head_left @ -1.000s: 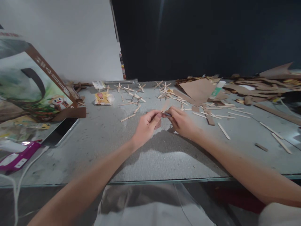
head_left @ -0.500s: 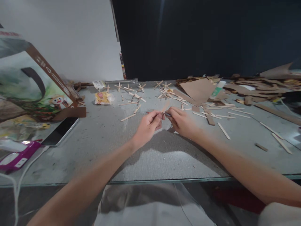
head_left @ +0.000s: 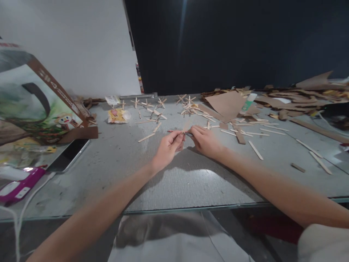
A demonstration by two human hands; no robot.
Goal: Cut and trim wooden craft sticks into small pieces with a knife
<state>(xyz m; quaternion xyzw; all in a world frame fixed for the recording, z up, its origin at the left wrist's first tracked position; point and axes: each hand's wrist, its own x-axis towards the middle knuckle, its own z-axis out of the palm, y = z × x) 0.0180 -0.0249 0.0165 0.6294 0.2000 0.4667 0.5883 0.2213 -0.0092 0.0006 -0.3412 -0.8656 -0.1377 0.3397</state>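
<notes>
My left hand [head_left: 167,148] and my right hand [head_left: 205,140] meet at the middle of a grey table [head_left: 114,171], fingers pinched together. Between them sits a flat wooden stick [head_left: 187,126] that points away from me, and a thin dark tool [head_left: 188,134] shows at my right fingertips. A thin reddish rod [head_left: 172,131] pokes out leftward past my left fingers. Which hand grips the stick is hard to tell. Crossed-stick pieces [head_left: 188,105] lie just beyond the hands.
Loose wooden sticks [head_left: 255,150] and cardboard scraps [head_left: 229,103] cover the right side, with a white-green glue tube [head_left: 248,103]. A printed box [head_left: 38,102], a phone [head_left: 68,154], a pink pack [head_left: 19,182] and a snack packet [head_left: 118,115] lie left. The table's front edge [head_left: 174,209] is near me.
The view shifted slightly, so hands and table sit a bit left and higher in frame. A thin reddish rod now shows left of my left fingers. The hands stay pinched together.
</notes>
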